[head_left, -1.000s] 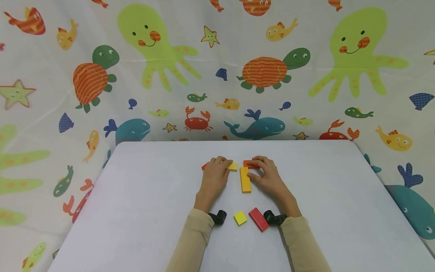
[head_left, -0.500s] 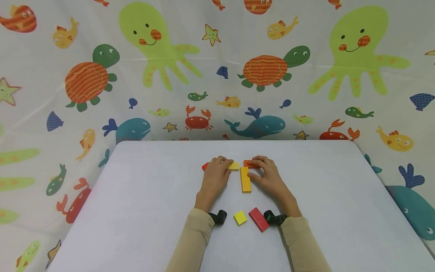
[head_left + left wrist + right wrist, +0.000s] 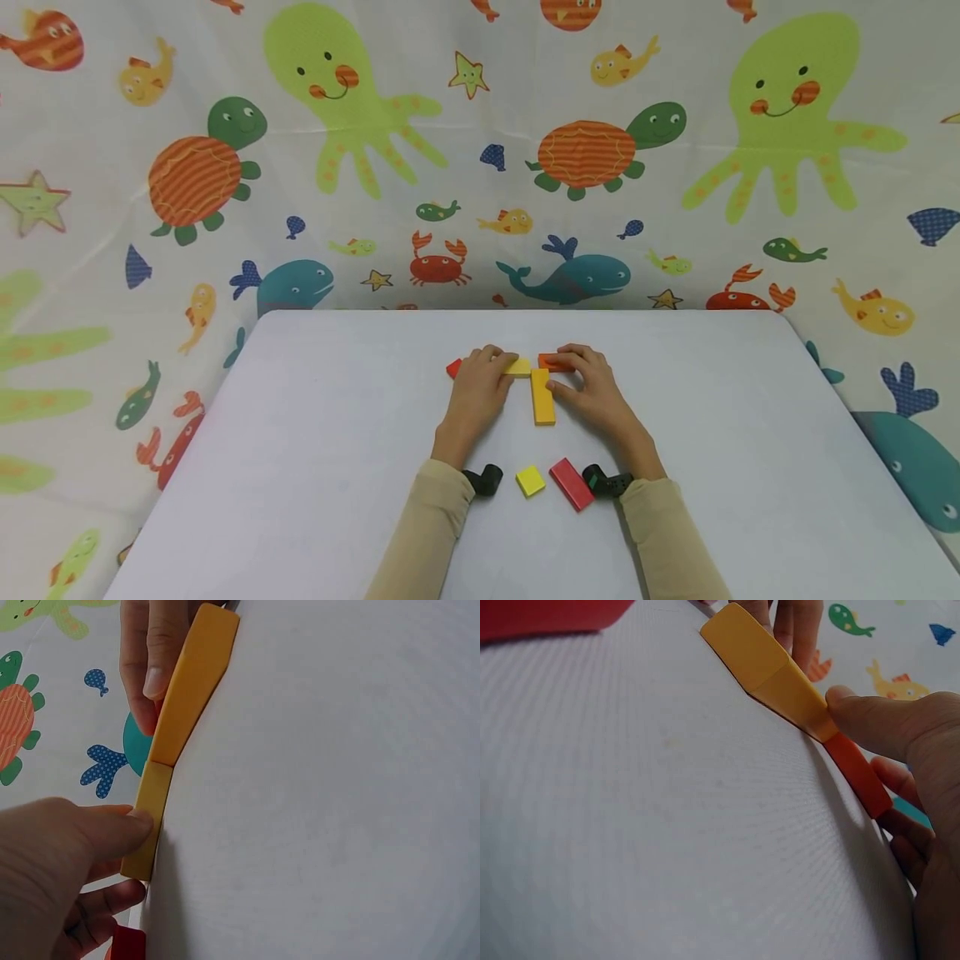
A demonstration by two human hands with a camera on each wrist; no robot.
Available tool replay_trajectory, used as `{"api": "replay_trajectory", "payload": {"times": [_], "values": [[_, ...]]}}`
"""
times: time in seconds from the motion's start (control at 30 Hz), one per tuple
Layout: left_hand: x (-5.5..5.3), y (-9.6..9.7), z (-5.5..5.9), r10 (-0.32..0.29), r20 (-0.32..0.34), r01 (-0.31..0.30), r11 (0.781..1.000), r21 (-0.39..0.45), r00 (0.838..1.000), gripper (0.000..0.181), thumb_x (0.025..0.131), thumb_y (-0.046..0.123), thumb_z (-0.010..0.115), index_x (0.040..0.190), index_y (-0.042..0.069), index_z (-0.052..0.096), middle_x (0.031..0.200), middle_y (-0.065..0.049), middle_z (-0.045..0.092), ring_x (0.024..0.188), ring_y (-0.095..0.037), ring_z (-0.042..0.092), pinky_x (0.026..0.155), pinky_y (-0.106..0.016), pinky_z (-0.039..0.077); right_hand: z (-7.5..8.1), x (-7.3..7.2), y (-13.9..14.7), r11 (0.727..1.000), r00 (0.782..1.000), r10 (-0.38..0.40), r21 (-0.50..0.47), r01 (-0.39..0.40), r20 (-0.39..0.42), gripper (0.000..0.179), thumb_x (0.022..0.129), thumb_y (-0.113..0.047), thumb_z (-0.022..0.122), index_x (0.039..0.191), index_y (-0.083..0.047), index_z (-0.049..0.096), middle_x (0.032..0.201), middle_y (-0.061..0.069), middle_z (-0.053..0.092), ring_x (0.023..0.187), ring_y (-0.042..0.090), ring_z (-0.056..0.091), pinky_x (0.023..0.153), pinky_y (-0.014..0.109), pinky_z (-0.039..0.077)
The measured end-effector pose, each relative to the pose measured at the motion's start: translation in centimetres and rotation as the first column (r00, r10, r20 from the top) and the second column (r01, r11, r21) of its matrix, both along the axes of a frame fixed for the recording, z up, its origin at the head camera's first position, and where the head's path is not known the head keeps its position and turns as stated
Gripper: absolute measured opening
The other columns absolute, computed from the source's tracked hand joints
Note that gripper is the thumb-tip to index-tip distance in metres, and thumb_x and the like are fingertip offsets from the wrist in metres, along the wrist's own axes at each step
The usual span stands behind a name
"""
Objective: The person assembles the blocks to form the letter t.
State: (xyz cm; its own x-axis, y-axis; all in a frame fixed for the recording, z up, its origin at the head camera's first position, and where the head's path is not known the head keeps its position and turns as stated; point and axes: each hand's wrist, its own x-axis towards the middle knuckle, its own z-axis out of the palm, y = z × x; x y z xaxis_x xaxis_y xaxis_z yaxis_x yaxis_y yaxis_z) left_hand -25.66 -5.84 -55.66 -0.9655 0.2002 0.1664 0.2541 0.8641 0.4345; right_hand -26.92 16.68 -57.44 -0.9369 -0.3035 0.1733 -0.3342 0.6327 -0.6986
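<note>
My left hand (image 3: 474, 387) pinches a light yellow block (image 3: 519, 367), thumb on its near side. That block's right end meets the top of an amber-yellow upright-lying block (image 3: 543, 398), as the left wrist view also shows. My right hand (image 3: 596, 398) has its thumb against the amber block's right side. Its fingers curl over an orange block (image 3: 857, 775), which lies along the amber block's far end and is partly covered in the head view. A red piece (image 3: 453, 367) peeks out left of my left hand, mostly hidden by it.
Nearer to me on the white table (image 3: 315, 467) lie a small yellow square block (image 3: 530, 481) and a red oblong block (image 3: 572, 484). The red one lies beside the right wrist camera (image 3: 606, 481). A sea-animal curtain (image 3: 480, 125) hangs behind the table.
The light yellow block has slid slightly right in my left hand, closing the gap to the amber and orange blocks. My right hand stays where it was.
</note>
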Motion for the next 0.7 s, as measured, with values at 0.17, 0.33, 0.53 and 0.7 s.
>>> {"api": "replay_trajectory", "payload": {"times": [0.17,0.33,0.53,0.7], "values": [[-0.1,0.2,-0.2,0.011,0.018,-0.01,1.0,-0.007,1.0,0.037,0.103,0.026,0.067,0.14,0.022,0.066,0.13,-0.002,0.064,0.116,-0.022,0.058,0.106,-0.036,0.053,-0.4,-0.4,0.3,1.0,1.0,0.01,-0.003,-0.01,-0.002,0.047,0.094,-0.025,0.079,0.137,-0.012,0.066,0.149,0.016,0.052,0.139,0.04,0.041,0.119,0.064,0.032],[-0.2,0.4,-0.2,0.012,0.017,-0.012,1.0,-0.01,1.0,0.037,0.103,0.026,0.067,0.14,0.022,0.066,0.131,-0.002,0.065,0.117,-0.022,0.058,0.107,-0.036,0.053,-0.5,-0.7,0.4,1.0,1.0,0.018,-0.015,-0.017,0.011,0.047,0.094,-0.027,0.079,0.137,-0.013,0.066,0.149,0.015,0.052,0.141,0.04,0.04,0.12,0.064,0.03],[-0.3,0.8,0.0,0.015,0.021,-0.015,1.0,-0.009,1.0,0.037,0.103,0.031,0.066,0.139,0.022,0.066,0.132,-0.002,0.065,0.119,-0.022,0.058,0.107,-0.038,0.053,-0.6,-1.1,0.7,1.0,1.0,0.021,-0.007,-0.021,-0.001,0.047,0.094,-0.026,0.079,0.137,-0.013,0.066,0.149,0.015,0.052,0.14,0.039,0.041,0.119,0.064,0.032],[-0.4,1.2,0.3,0.016,0.031,-0.015,0.999,-0.034,0.999,0.039,0.103,0.036,0.065,0.139,0.021,0.065,0.134,-0.003,0.064,0.122,-0.024,0.058,0.11,-0.04,0.052,-0.5,-1.4,0.9,1.0,1.0,0.025,0.001,-0.025,-0.013,0.046,0.094,-0.026,0.079,0.136,-0.013,0.066,0.148,0.014,0.053,0.14,0.04,0.041,0.119,0.065,0.033]]}}
